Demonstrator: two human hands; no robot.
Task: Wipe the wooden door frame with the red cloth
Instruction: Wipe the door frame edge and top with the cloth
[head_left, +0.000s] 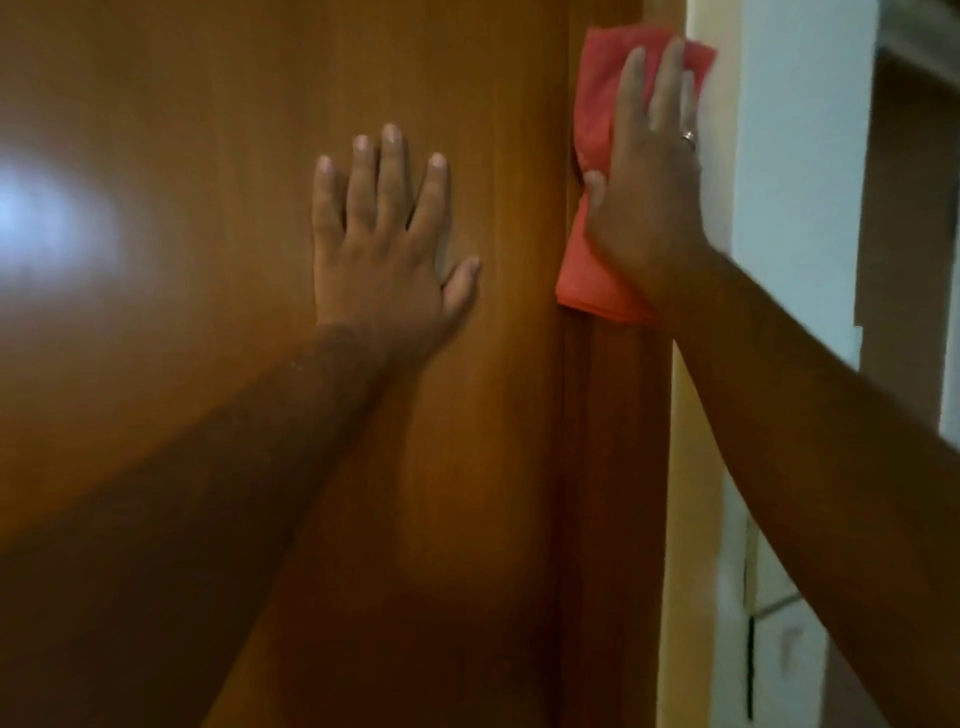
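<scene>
The wooden door frame (613, 467) runs as a dark brown vertical strip right of centre. A folded red cloth (597, 104) lies flat against its upper part. My right hand (649, 197) presses the cloth onto the frame with fingers stretched upward and the thumb on the cloth's left side; a ring shows on one finger. My left hand (384, 249) rests flat on the wooden door panel (208, 208) to the left of the frame, fingers spread and holding nothing. The cloth's middle is hidden under my right palm.
A pale wall (800, 182) stands right of the frame, with a yellowish strip (685, 493) beside the frame below my right forearm. A bright glare (47, 228) reflects off the door panel at the far left.
</scene>
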